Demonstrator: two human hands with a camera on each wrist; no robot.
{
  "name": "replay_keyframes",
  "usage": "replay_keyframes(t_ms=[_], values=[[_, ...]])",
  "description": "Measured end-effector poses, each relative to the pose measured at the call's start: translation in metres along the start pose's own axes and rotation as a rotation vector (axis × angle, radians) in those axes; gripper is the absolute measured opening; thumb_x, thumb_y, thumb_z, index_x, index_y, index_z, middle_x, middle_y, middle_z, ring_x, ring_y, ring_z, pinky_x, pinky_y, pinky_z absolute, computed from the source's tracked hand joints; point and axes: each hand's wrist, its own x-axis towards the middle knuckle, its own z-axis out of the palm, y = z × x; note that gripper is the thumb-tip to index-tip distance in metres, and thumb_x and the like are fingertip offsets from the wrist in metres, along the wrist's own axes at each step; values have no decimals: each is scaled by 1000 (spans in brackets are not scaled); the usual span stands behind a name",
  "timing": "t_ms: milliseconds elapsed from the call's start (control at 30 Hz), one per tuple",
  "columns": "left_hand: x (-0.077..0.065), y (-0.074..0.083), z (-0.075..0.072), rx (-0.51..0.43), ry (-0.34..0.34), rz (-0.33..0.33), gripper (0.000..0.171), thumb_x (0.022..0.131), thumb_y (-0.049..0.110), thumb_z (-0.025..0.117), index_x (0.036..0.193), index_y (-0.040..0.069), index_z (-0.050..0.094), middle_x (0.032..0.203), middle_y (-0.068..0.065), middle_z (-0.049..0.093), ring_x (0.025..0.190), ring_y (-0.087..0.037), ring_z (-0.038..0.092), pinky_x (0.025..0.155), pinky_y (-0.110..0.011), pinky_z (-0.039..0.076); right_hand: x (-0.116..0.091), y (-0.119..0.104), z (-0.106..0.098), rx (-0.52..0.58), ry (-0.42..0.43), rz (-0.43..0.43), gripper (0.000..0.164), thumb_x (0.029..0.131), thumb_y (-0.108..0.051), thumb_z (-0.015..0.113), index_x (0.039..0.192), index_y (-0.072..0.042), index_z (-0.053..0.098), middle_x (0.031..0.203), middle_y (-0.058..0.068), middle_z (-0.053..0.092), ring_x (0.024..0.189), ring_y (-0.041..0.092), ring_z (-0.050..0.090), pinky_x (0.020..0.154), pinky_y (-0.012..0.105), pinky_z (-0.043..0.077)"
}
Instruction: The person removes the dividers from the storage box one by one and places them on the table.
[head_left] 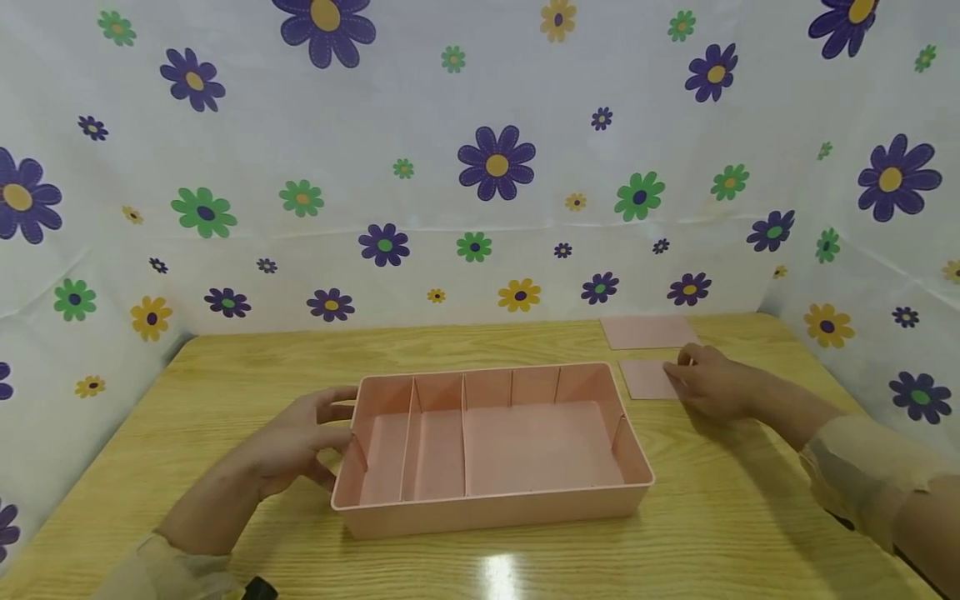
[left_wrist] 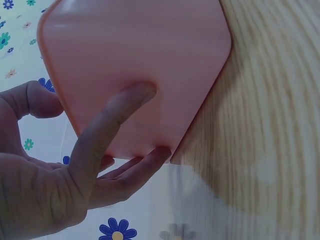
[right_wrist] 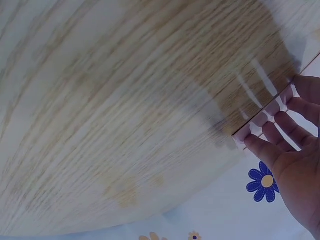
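A pink rectangular box without a lid lies on the wooden table, thin upright dividers parting its left side into narrow compartments. My left hand touches the box's left end with fingers spread. Up close in the left wrist view, its thumb lies against the smooth outer wall and other fingertips touch near the lower edge. At the right, my right hand rests its fingertips on a small flat pink panel, covering the panel's right part. In the right wrist view the fingertips line up along the panel's edge.
Behind the small panel, a larger flat pink panel lies near the table's back edge. A white cloth with flowers hangs close behind and on both sides of the table.
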Motion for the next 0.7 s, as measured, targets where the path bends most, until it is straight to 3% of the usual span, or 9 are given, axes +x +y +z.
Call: replay_keyframes(t_ms=[233,700], values=[[0,0,-1,-2,-19,0,72,88,20,61,144,7,18,142,-25,26,97,-42,53,64,-55,54,4,2,1,-13,20,18,32,92,-9,48,120,4,55,100,17,50,83,26,48,73,42,49],[0,0,-2,-1,-19,-4,70,87,20,61,143,8,20,143,-24,26,95,-41,54,63,-54,54,16,-4,0,9,-79,152,37,95,-13,42,127,4,48,110,20,47,94,30,45,85,48,47]])
